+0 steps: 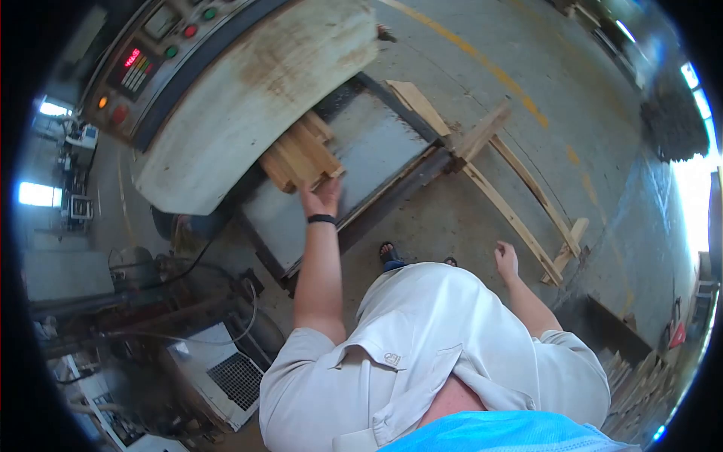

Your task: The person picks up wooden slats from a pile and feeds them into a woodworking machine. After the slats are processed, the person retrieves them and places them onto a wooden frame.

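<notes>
Daylight glares around a dimmer concrete floor [444,75], curved by fisheye distortion.
Windows [40,194] at left and an opening [689,200] at right burn white; black corners frame soft, bent margins.

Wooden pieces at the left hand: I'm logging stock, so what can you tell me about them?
The wooden pieces are several narrow, light-brown strips that look like bare timber, grouped roughly side by side. They lie on the grey table, their far ends out of sight under the pale, stained hood. Their visible ends are uneven. The left hand is at those ends, seemingly touching them.
</notes>
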